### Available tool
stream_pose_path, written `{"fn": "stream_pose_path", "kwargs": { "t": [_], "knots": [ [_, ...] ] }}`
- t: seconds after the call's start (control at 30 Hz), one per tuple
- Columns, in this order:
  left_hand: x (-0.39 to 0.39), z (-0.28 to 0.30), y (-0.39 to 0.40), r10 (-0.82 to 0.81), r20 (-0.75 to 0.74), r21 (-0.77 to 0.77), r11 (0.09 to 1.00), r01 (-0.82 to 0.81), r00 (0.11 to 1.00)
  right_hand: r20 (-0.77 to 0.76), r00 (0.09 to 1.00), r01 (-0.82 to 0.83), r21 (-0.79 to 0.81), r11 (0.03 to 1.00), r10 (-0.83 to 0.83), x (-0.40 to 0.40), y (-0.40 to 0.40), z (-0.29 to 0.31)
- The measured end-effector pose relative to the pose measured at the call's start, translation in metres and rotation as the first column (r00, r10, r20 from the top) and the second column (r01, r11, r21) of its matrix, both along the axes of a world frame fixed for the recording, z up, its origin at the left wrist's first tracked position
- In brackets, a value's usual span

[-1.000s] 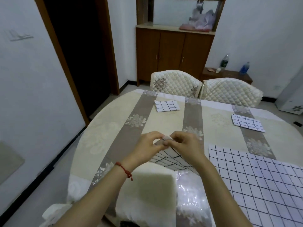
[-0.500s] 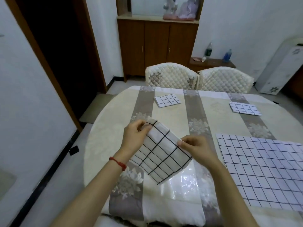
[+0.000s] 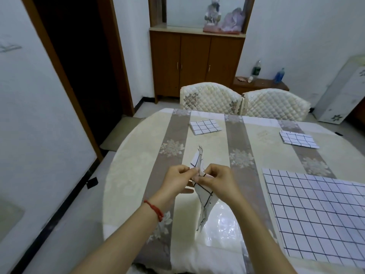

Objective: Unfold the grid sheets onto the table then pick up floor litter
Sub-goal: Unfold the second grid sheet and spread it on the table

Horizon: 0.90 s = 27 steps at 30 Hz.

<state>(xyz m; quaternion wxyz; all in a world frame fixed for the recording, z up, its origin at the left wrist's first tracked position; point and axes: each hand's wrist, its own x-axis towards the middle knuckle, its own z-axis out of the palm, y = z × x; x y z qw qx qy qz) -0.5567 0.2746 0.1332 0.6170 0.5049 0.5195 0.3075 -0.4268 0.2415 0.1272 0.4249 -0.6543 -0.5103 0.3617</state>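
Both my hands pinch a folded white grid sheet held on edge above the near part of the round table. My left hand and my right hand grip it close together near its middle; one end sticks up, the other hangs down. An unfolded grid sheet lies flat on the table at the right. Two folded grid sheets rest farther back: one at centre, one at far right. A small dark scrap lies on the floor at the left.
Two quilted chairs stand behind the table. Beyond them are a wooden cabinet and a low shelf with bottles. A dark doorway opens at the left. A white appliance stands at the right.
The sheet was spread flat between my hands half a second ago; now my hands have come together and the sheet stands on edge, pinched at its middle.
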Motion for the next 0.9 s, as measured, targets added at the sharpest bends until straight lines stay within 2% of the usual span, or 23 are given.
{"fn": "stream_pose_path", "kwargs": {
  "t": [0.13, 0.23, 0.3, 0.37, 0.43, 0.57, 0.67, 0.77, 0.9],
  "knots": [
    [-0.003, -0.006, 0.005, 0.087, -0.033, 0.034, 0.996, -0.086, 0.996, 0.020, 1.000, -0.020, -0.033, 0.999, 0.021, 0.006, -0.002, -0.002],
    [-0.022, -0.015, 0.023, 0.193, -0.187, 0.227, 0.963, -0.149, 0.963, 0.022, 0.999, 0.050, -0.039, 0.998, -0.049, 0.023, -0.005, -0.002],
    [-0.040, -0.020, 0.034, 0.269, -0.324, 0.368, 0.919, -0.141, 0.907, 0.035, 0.993, 0.112, -0.030, 0.993, -0.111, 0.035, -0.010, 0.004],
    [-0.055, -0.021, 0.039, 0.325, -0.489, 0.473, 0.878, -0.066, 0.809, 0.130, 0.981, 0.142, 0.004, 0.990, -0.141, 0.044, -0.014, 0.015],
    [-0.058, -0.018, 0.038, 0.344, -0.584, 0.527, 0.849, 0.022, 0.735, 0.246, 0.964, 0.089, 0.057, 0.994, -0.100, 0.048, -0.015, 0.025],
    [-0.023, -0.008, 0.026, 0.118, -0.574, 0.605, 0.728, 0.322, 0.811, 0.450, 0.891, -0.089, 0.025, 0.996, 0.068, 0.037, -0.013, 0.042],
    [0.006, 0.003, 0.015, -0.089, -0.532, 0.633, 0.619, 0.465, 0.842, 0.536, 0.835, -0.142, -0.008, 0.990, 0.124, 0.026, -0.013, 0.050],
    [0.019, 0.015, 0.011, -0.198, -0.479, 0.613, 0.622, 0.488, 0.855, 0.512, 0.853, -0.141, 0.030, 0.990, 0.106, 0.027, -0.015, 0.053],
    [0.017, 0.026, 0.015, -0.120, -0.389, 0.647, 0.671, 0.363, 0.913, 0.344, 0.939, -0.037, 0.118, 0.992, -0.006, 0.044, -0.026, 0.050]
  ]
}}
